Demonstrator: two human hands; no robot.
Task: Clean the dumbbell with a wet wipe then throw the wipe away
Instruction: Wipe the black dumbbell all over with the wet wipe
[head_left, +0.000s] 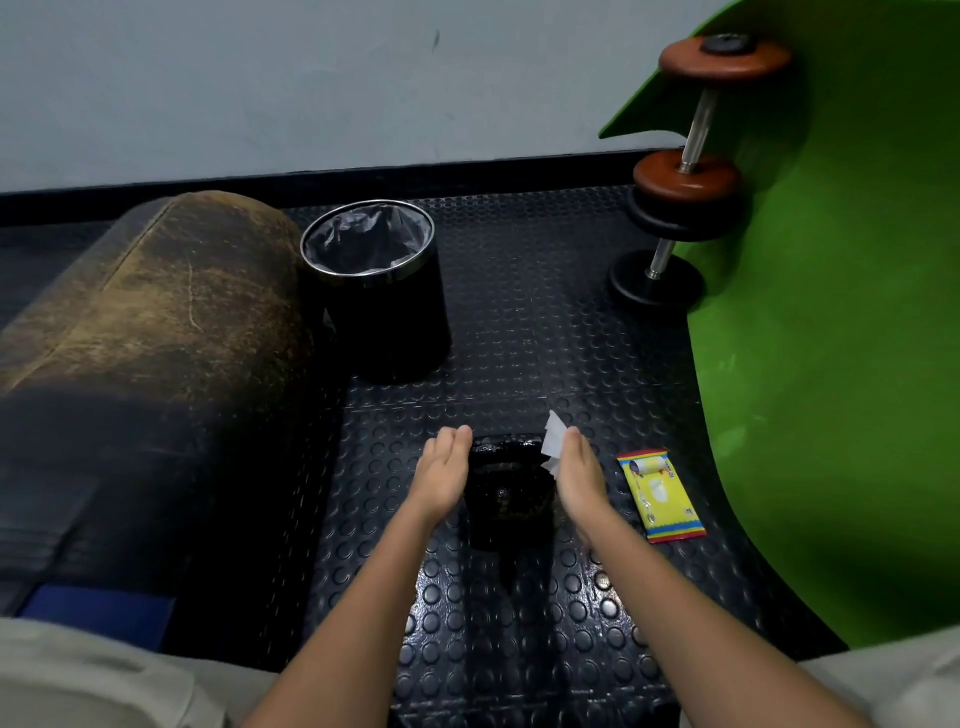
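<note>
A black hexagonal dumbbell is seen standing on end on the black studded rubber floor, between the two hands. The left hand is laid flat against the dumbbell's left side, with its fingers straight and together; its grip is released, and nothing is clasped by it. The right hand is placed against the dumbbell's right side, and a white crumpled wet wipe is pressed between that hand and the upper edge of the weight, with a corner of the wipe sticking up past the fingertips. The fingers appear extended, but it cannot be told whether the wipe is merely pressed flat or pinched by the thumb, which is hidden.

Just to the right of the right hand, a yellow and red flat packet of wipes is laid on the floor. A black round bin with a chrome rim and a grey liner bag is set farther away, beyond the left hand, beside a worn brown padded bolster. At the far right, a chrome-handled dumbbell with brown and black discs is propped against a bright green curved panel.
</note>
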